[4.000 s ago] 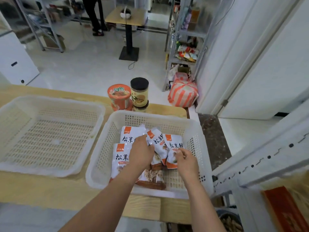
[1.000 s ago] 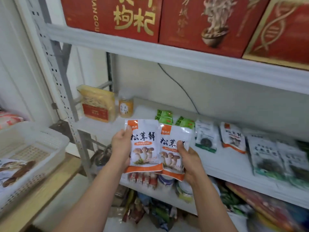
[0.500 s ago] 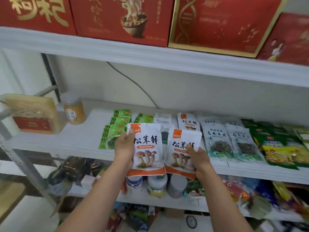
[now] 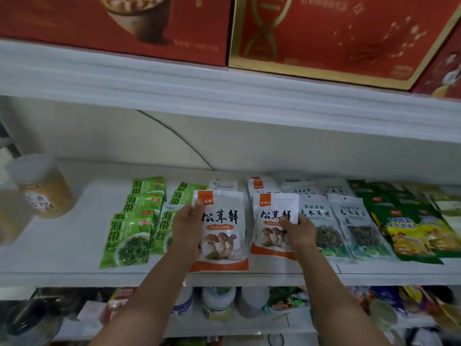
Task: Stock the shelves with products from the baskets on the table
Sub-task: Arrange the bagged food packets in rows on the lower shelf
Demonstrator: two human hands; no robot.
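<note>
At the far left of the middle shelf (image 4: 62,245) stands a white-lidded jar (image 4: 41,188), blurred, with yellowish contents. Next to the right lie green seaweed packs (image 4: 129,236) in two overlapping rows running front to back, each showing dark green strips in a printed bowl. The left hand (image 4: 187,228) grips the left mushroom pouch (image 4: 224,236) by its left edge, thumb laid over the front near the top corner, fingers hidden behind. Just beside it, the right pouch (image 4: 272,221) is held by the right hand (image 4: 299,231) at its right edge, thumb pressed on the front across the printed characters. Both pouches sit low over the front of the shelf, faces up; whether they rest on it cannot be told. Behind the right pouch lie more pouches (image 4: 259,184) with the same orange corner tag. Further right are two clear-windowed fungus packs (image 4: 324,221) holding dark shreds, then green-and-yellow packs (image 4: 411,231). Red boxes (image 4: 336,33) fill the shelf above; white tubs (image 4: 219,298) stand on the shelf below, their contents unseen.
</note>
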